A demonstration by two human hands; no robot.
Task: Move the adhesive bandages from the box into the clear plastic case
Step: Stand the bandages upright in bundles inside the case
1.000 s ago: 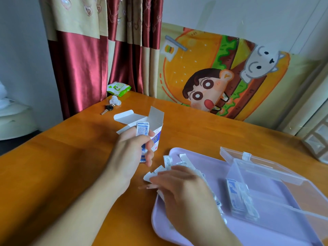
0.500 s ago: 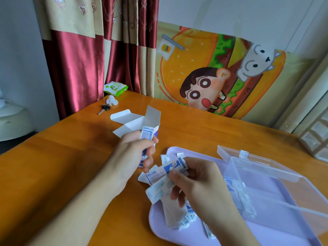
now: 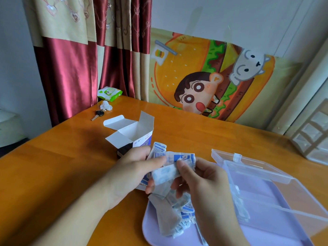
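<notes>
- the left hand (image 3: 134, 167) has let go of the box (image 3: 132, 137) it was gripping a moment ago; the box now stands alone on the wooden table (image 3: 53, 166), flaps open, and what shows of its inside looks bare.
- the left hand now pinches a bunch of adhesive bandages (image 3: 170, 162), thumb and fingers curled round them.
- the right hand (image 3: 202, 181), which lay flat on the pile a second ago, has come up; its thumb and fingers grip the same bunch from the other side.
- a loose heap of bandages (image 3: 174, 215) lies on the lilac tray (image 3: 152, 235), below the hands.
- the clear plastic case (image 3: 266, 189) sits on the tray to the right, lid raised; a few bandages seem to lie along its near wall, blurred by the plastic.
- judgement: emptying the box looks finished; what remains is squaring up handfuls and laying them into the case, so most of the transfer is still ahead.
- off-task: key (image 3: 96, 115), green packet (image 3: 109, 93).
</notes>
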